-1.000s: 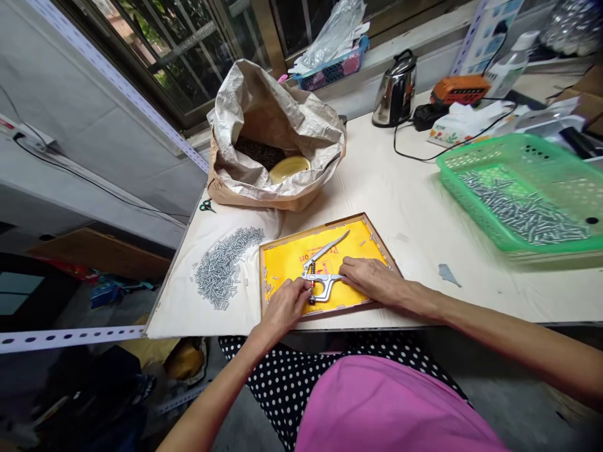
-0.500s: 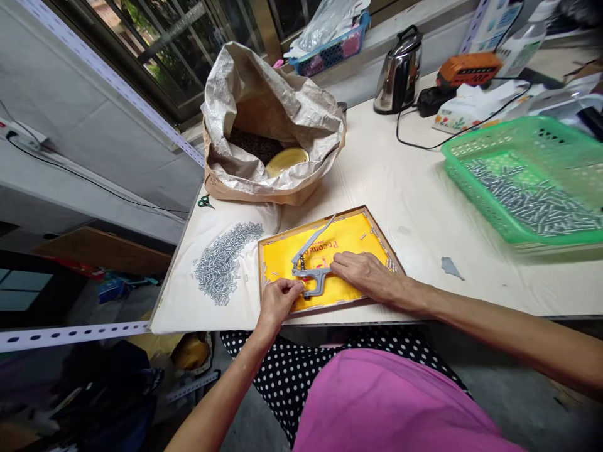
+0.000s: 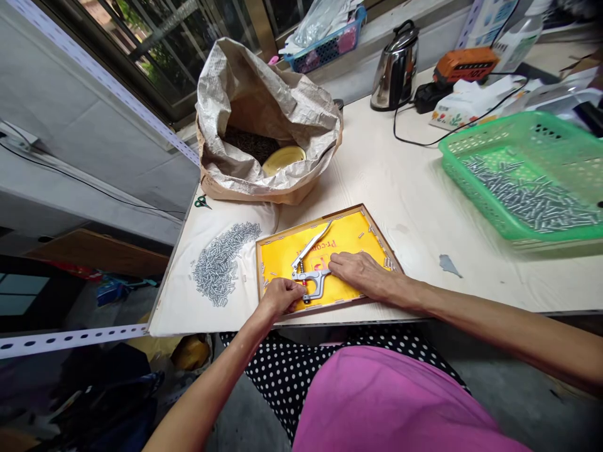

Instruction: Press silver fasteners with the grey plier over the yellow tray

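A grey pair of hand-press snap pliers (image 3: 316, 286) lies over a shallow tray (image 3: 258, 263) with a yellow printed lining. Its upper handle is raised away from the lower one, and a spring shows near the pivot. My right hand (image 3: 360, 273) is closed around the lower handle end, partly hiding it. At the pliers' jaws my left hand (image 3: 282, 295) pinches with thumb and forefinger; whatever is between them is too small to make out. Several small metal pieces lie inside the tray along its edges.
Left of the tray lies a heap of small metal pieces (image 3: 217, 267), with green scissors (image 3: 202, 201) behind it. A large open sack (image 3: 268, 185) stands at the back. To the right are a green basket (image 3: 475, 198) of metal pieces and a steel kettle (image 3: 393, 72).
The view has shifted slightly. Both hands stay at the pliers, whose raised handle has tilted a little; my left fingers remain pinched at the jaws.
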`<state>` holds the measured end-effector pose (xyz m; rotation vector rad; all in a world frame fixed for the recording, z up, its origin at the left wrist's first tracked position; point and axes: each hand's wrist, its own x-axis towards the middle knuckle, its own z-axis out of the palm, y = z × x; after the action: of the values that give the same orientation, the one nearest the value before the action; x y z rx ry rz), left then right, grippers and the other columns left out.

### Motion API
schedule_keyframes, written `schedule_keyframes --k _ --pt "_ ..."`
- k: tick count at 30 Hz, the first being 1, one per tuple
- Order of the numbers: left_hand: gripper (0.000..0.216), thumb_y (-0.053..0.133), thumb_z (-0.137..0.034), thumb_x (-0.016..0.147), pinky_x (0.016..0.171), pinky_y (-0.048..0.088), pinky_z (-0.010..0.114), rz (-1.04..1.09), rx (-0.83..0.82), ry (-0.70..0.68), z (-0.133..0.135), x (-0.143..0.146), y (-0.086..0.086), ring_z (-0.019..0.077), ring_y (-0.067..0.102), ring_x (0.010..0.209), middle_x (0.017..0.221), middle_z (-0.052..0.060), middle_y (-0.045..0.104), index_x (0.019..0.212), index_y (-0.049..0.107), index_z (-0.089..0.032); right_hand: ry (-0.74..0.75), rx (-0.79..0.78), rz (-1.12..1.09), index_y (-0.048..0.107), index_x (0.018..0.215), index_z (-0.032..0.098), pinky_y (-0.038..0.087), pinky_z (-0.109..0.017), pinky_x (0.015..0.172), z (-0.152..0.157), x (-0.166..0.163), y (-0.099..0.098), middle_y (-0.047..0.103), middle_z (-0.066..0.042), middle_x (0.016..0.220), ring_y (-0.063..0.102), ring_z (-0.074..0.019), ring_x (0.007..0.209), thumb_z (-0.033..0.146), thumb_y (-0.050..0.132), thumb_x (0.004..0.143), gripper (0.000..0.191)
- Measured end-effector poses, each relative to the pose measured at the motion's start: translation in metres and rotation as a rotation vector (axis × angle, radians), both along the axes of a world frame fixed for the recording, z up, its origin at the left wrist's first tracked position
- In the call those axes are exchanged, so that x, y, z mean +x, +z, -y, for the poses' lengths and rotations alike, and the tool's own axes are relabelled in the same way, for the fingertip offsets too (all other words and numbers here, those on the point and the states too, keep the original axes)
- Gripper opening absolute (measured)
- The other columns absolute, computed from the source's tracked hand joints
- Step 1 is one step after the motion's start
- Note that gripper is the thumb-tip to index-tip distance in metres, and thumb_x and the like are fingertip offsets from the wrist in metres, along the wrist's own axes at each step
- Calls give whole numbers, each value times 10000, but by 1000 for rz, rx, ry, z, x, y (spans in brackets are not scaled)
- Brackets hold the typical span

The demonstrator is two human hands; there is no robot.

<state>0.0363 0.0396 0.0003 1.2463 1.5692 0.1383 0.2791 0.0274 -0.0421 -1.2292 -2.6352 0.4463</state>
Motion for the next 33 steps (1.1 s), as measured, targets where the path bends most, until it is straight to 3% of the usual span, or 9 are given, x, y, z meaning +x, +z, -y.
schedule_keyframes --k 3,6,10,13,21,26,28,30,33 --pt "446 822 -521 576 428 278 222 12 -71 -2 -1 0 3 71 358 389 402 -56 445 487 546 -182 -11 -26 -30 588 1056 179 351 -297 653 -2 -1 0 613 -83 999 542 -199 864 106 448 965 182" --pt "451 832 -529 572 440 284 222 -5 -81 4 -1 1 3 75 375 398 405 -51 460 498 558 -178 -29 -30 -32 621 1064 175 432 -336 746 -9 2 10 627 -110 1101 558 -240 972 264 586 944 153" --pt "465 831 -553 556 443 264 221 -18 -86 17 0 1 4 75 377 401 407 -48 473 511 559 -179 -23 51 -32 509 1382 159 418 -516 974 -34 10 19 412 -204 1514 427 -395 1285 528 796 738 796" --pt "490 822 -584 539 449 257 222 -16 -90 3 0 1 5 74 377 407 405 -48 470 509 548 -179 21 0 24 423 1474 138 367 -584 1023 -57 11 17 356 -220 1560 317 -456 1375 619 779 690 986" --pt "543 767 -665 555 476 237 237 -35 -71 -34 1 -1 1 73 362 437 435 -50 456 519 521 -182 90 -10 134 511 1372 97 342 -525 966 -72 3 23 572 -200 1295 472 -370 1159 654 712 728 875" --pt "473 691 -599 714 501 293 250 -116 -18 -96 6 -2 2 94 382 468 478 -40 467 558 551 -175 61 13 119 595 1246 113 318 -497 925 -61 4 25 608 -170 1193 483 -341 1082 623 702 778 701" --pt "420 636 -524 811 542 358 264 -249 149 -145 12 -1 5 126 459 522 537 -16 508 592 568 -173 50 15 124 614 1207 115 320 -483 912 -57 4 26 617 -161 1162 489 -330 1061 595 720 785 648" --pt "322 615 -446 869 655 455 300 -368 458 -209 19 3 6 181 573 680 692 29 597 709 624 -166 42 28 127 627 1168 111 329 -462 895 -52 4 28 624 -154 1131 496 -316 1037 549 739 795 586" --pt "296 688 -369 853 915 500 405 -447 838 -380 21 15 5 268 598 1049 1110 112 648 1070 644 -173 26 50 96 629 1126 101 356 -417 855 -42 2 33 622 -152 1104 501 -295 1012 466 740 827 484"
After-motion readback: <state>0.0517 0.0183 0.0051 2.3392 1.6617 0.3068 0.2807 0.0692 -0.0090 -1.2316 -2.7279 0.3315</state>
